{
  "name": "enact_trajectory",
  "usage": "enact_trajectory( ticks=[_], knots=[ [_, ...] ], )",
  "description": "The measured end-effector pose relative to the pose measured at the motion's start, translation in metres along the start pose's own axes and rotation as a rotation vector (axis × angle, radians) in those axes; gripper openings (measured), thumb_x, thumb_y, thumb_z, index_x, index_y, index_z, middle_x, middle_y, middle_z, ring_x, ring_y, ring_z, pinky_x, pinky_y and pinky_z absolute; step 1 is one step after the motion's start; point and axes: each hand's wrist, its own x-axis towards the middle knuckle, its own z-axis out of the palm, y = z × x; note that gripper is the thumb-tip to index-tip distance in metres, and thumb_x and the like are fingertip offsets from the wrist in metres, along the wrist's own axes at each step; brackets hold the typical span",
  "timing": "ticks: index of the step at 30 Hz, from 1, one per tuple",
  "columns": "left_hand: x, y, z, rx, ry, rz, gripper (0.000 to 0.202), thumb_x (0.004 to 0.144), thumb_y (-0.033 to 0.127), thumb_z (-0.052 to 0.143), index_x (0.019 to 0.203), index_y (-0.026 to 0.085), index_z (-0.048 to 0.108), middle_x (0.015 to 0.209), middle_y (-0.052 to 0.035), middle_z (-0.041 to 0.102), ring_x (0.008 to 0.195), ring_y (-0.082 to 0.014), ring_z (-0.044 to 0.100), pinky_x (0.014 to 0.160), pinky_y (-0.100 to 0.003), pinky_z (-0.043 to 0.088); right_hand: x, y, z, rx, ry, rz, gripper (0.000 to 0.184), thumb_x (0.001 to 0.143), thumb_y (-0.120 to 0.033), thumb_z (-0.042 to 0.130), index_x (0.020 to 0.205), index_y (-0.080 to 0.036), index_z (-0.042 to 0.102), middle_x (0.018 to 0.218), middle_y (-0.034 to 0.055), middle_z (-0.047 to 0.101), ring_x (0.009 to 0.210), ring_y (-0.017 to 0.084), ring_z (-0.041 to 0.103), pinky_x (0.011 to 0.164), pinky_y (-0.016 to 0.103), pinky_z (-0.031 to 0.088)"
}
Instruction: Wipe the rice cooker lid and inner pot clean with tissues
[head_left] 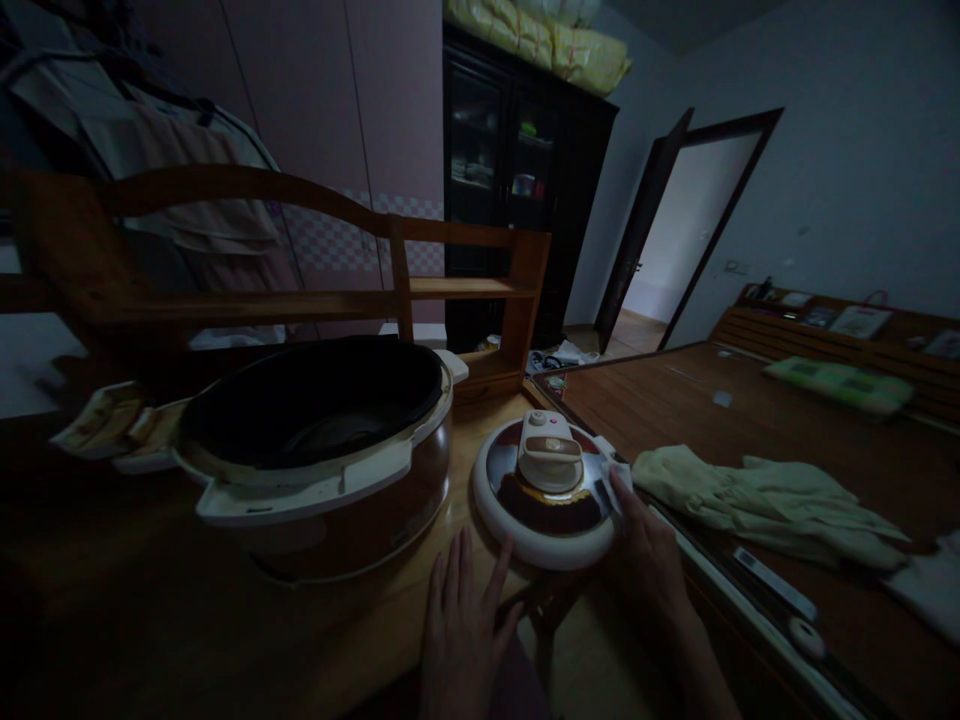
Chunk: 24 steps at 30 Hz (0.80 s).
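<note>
A round pressure cooker lid (pixel 510 500), with a pale rim, a glossy dark brown top and a raised handle (pixel 553 450), lies upright on a wooden surface. My right hand (pixel 651 550) is at its right edge, with fingers closed on a white wipe (pixel 616 480) that touches the top. My left hand (pixel 466 615) is open, its fingers spread at the near edge of the lid; whether they touch the rim is hard to tell. Left of the lid stands the cooker body (pixel 360 535), brown and white, uncovered, with a dark inner pot (pixel 330 400).
A wooden railing with a small shelf (pixel 472 290) rises behind the cooker. On the right, a brown bed surface (pixel 645 385) holds a crumpled pale green cloth (pixel 757 500) and a white remote (pixel 775 582). A dark cabinet (pixel 577 170) and an open door (pixel 646 220) stand farther back.
</note>
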Motion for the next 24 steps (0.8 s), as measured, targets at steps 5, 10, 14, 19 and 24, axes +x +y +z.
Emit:
enact_trajectory(
  ticks=[5,10,14,19,24],
  knots=[
    [0.0,0.001,0.0,0.0,-0.013,-0.002,0.077,0.088,0.036,0.061,0.153,0.033,0.021,0.157,-0.0137,0.029,0.143,-0.0325,0.031,0.11,-0.054,0.036,0.009,-0.002,0.0,-0.182,-0.215,-0.205,0.051,0.1,-0.025,0.027,0.15,-0.03,0.033,0.153,-0.0011,0.038,0.143,0.021,0.032,0.116,0.045,0.03],
    [0.0,0.0,-0.001,0.009,-0.027,0.006,0.075,0.089,0.035,0.06,0.153,0.032,0.021,0.159,-0.0138,0.026,0.143,-0.0328,0.03,0.111,-0.054,0.034,0.025,0.004,0.009,-0.296,-0.17,-0.269,0.055,0.097,-0.019,0.032,0.151,-0.023,0.032,0.151,0.0052,0.041,0.143,0.024,0.032,0.114,0.048,0.033],
    [-0.001,0.0,-0.001,0.007,0.001,0.014,0.077,0.087,0.034,0.062,0.153,0.032,0.021,0.158,-0.0137,0.029,0.142,-0.033,0.032,0.11,-0.054,0.035,0.021,0.002,0.013,-0.327,-0.159,-0.282,0.054,0.096,-0.017,0.033,0.151,-0.023,0.033,0.147,0.0055,0.048,0.143,0.025,0.032,0.113,0.049,0.035],
    [0.003,-0.005,-0.005,-0.169,0.012,-0.007,0.072,0.084,0.036,0.065,0.149,0.031,0.036,0.154,-0.0113,0.036,0.14,-0.0324,0.035,0.108,-0.052,0.04,0.002,-0.009,0.013,-0.294,-0.126,-0.235,0.052,0.099,-0.02,0.03,0.149,-0.031,0.035,0.15,0.0001,0.044,0.142,0.023,0.035,0.114,0.047,0.034],
    [0.02,-0.015,-0.042,-0.863,-0.051,-0.259,0.026,0.093,0.038,0.053,0.107,0.023,0.068,0.112,-0.0072,0.066,0.106,-0.021,0.063,0.089,-0.036,0.054,-0.012,-0.016,0.017,-0.252,-0.071,-0.179,0.05,0.1,-0.025,0.029,0.149,-0.032,0.036,0.149,-0.0008,0.044,0.141,0.024,0.036,0.114,0.048,0.034]
  ],
)
